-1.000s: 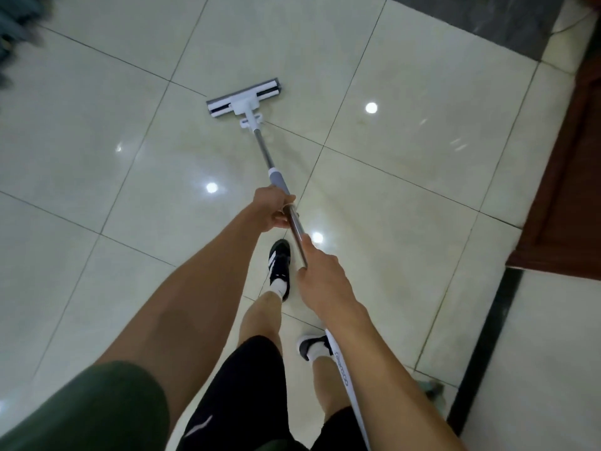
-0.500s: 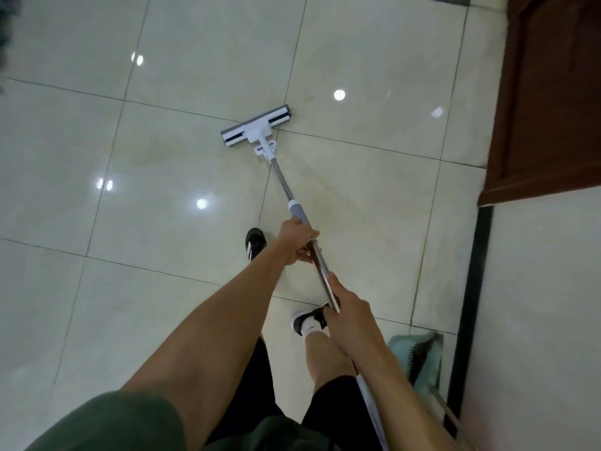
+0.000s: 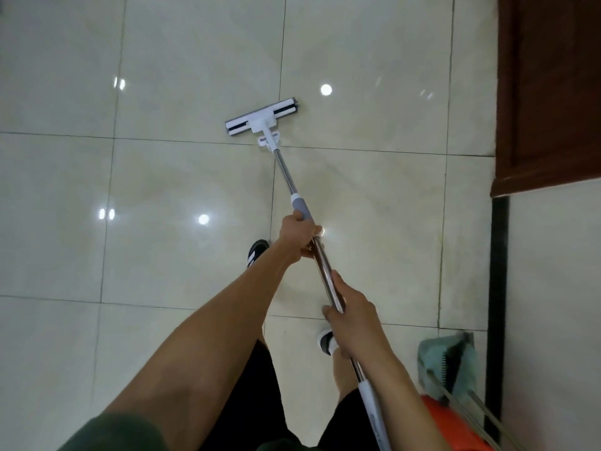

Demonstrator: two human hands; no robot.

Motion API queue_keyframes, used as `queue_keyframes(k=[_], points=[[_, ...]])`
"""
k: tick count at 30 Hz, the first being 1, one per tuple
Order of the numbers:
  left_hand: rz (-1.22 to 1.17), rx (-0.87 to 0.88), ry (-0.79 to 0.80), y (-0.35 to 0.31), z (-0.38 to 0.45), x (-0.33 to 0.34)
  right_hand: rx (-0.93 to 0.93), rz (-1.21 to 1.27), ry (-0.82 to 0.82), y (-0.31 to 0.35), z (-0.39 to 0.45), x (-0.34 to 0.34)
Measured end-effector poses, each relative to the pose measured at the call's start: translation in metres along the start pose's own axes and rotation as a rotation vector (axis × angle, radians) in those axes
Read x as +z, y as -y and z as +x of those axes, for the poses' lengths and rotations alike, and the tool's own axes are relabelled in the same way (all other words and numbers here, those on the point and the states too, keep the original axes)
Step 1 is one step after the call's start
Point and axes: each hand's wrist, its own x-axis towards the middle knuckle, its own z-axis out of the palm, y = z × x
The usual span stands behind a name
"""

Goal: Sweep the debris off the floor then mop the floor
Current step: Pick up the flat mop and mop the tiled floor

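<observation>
- The mop [image 3: 294,187] runs from the lower right up to the middle of the view, its shaft slanting away from the person.
- The mop head [image 3: 261,121], white with dark strips, lies flat on the floor [image 3: 162,177], just above a grout line and turned a little so its right end sits higher in the view.
- A white joint links the head to a thin metal shaft; further down comes a grey collar, then a wider shiny tube, then a white end piece with grey print near the bottom edge.
- The left hand [image 3: 300,234] is clenched around the shaft just below the grey collar, arm stretched forward.
- The right hand [image 3: 353,315] grasps the shiny tube lower down, fingers wrapped around it, thumb lying along the top.
- The floor is pale glossy tile with dark grout lines and bright round light reflections.
- A dark shoe [image 3: 257,252] with white stripes shows left of the left wrist; a second shoe [image 3: 325,341] with a white sock shows under the right hand.
- The person wears black shorts and a green sleeve.
- At lower right a teal dustpan [image 3: 432,353] with a dark brush stands near the wall, thin metal rods running down from it, and an orange object [image 3: 448,424] lies beside them; what it is cannot be told.
- A brown wooden door [image 3: 553,92] fills the upper right, with a black skirting strip [image 3: 499,271] below it.
</observation>
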Motion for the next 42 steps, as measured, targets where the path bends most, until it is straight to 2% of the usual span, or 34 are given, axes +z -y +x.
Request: queue_keyframes(k=[9,12,15,22,28,36,42], points=[[0.158,0.074,0.031,-0.148,0.089,-0.111,0.009,0.145,-0.115,0.167,0.107,0.052],[0.205,0.069,0.038,-0.163,0.096,-0.126,0.029,0.138,-0.140,0.188,0.113,0.064],[0.212,0.052,0.058,-0.149,0.094,-0.134,0.042,0.122,-0.154,0.185,0.099,0.082],[0.336,0.067,0.100,-0.086,0.061,-0.129,0.086,0.199,-0.169,0.134,0.052,0.127],[0.470,0.088,0.176,0.024,0.007,-0.102,0.085,0.243,-0.239,0.040,-0.023,0.181],[0.640,0.109,0.283,0.198,-0.072,-0.065,0.187,0.325,-0.281,-0.094,-0.139,0.256],[0.698,0.099,0.332,0.278,-0.116,-0.050,0.262,0.393,-0.315,-0.147,-0.201,0.287]])
